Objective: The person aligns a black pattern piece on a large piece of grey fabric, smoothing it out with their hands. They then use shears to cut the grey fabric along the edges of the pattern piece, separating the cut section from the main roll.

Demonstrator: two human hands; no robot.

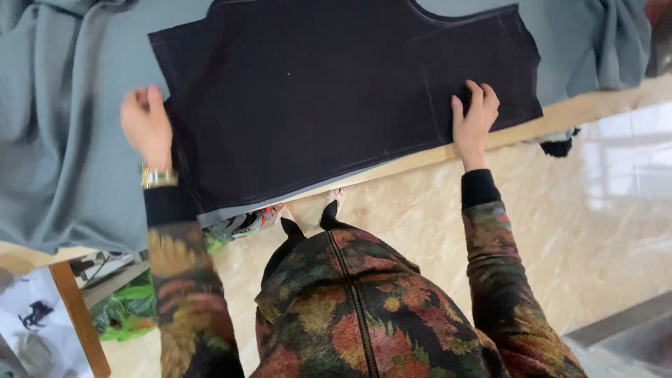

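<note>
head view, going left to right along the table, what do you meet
grey cloth → left hand with a gold wristwatch → dark cut fabric piece → right hand flat on that piece's right part → more bunched grey cloth

We press our right hand (474, 119) flat on the near right part of a dark cut fabric panel (329, 98), fingers (477, 91) spread. Our left hand (147, 124), a gold wristwatch (159, 176) on the wrist, rests at the panel's left edge. The panel lies on grey-green cloth (63, 154) covering the wooden desk (560, 115), above a pale marble floor (560, 231).
</note>
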